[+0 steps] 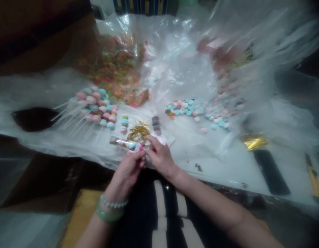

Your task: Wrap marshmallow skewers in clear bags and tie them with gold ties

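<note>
"Left hand (129, 168)?"

"It's curling nearly shut, fingertips pinching the end of a clear plastic sleeve (124, 144) with a pale candy inside. The sleeve is lying out to the left of the fingers."

"Right hand (160, 156)?"

"It's bending half closed against the left fingers. Whether it's gripping the sleeve, I can't tell."

"What's just around them?"

"Gold twist ties (138, 132) are lying just above the hands, between a short row of candies (124, 124) and a dark strip of candies (156, 125)."

"Further out?"

"Lollipops (93, 106) are heaping up on the left, and loose pastel candies (192, 110) are spreading on the right. A bag of orange candies (115, 72) is slumping behind them, and clear plastic sheeting (175, 65) is billowing up, partly blocking the far right pile. Gold foil (254, 142) is resting beside a black rectangular object (271, 172)."
</note>
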The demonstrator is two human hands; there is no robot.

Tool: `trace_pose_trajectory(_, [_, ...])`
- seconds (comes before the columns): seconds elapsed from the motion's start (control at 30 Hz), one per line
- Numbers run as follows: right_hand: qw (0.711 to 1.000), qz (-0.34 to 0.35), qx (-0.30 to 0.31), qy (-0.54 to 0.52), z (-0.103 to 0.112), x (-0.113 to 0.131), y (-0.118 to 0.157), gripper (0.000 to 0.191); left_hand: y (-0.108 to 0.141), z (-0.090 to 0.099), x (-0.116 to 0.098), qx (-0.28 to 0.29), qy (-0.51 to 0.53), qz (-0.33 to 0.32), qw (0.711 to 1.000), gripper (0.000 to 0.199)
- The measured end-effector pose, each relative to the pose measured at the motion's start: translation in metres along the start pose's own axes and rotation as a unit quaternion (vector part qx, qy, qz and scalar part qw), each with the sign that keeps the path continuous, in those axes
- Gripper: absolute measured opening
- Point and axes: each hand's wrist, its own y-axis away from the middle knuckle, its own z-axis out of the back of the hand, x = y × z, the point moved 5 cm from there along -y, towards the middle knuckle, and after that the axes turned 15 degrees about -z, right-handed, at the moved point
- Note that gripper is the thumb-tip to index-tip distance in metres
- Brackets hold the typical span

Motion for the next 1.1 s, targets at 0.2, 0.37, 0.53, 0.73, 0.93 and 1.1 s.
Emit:
trace_pose_trajectory(0.2, [0.988, 0.154, 0.016, 0.007, -0.004, 0.011, 0.005, 0.024, 0.003, 0.005, -0.015, -0.012, -0.001, -0.017, 1.0, 0.029])
trace_pose_trajectory(0.37, [0.982, 0.181, 0.038, -0.044, -0.013, 0.011, 0.007, 0.023, -0.005, 0.014, -0.017, -0.1, 0.049, -0.06, 0.992, 0.024])
trace_pose_trajectory(0.53, [0.982, 0.185, 0.037, 0.0, -0.017, 0.014, 0.011, 0.014, -0.011, 0.018, -0.015, -0.116, 0.052, -0.068, 0.99, 0.033])
trace_pose_trajectory(0.73, [0.98, 0.177, 0.034, 0.078, -0.025, 0.017, 0.012, 0.013, -0.01, 0.014, -0.021, -0.077, 0.037, -0.059, 0.995, 0.039])
trace_pose_trajectory(0.93, [0.962, 0.225, -0.057, 0.143, -0.02, 0.017, 0.013, 0.016, -0.007, 0.009, -0.014, -0.026, 0.021, -0.022, 0.999, 0.024])
trace_pose_trajectory(1.1, [0.93, 0.297, -0.133, 0.17, -0.009, 0.025, 0.019, 0.032, -0.006, 0.006, 0.001, 0.009, 0.048, 0.031, 0.998, 0.02])
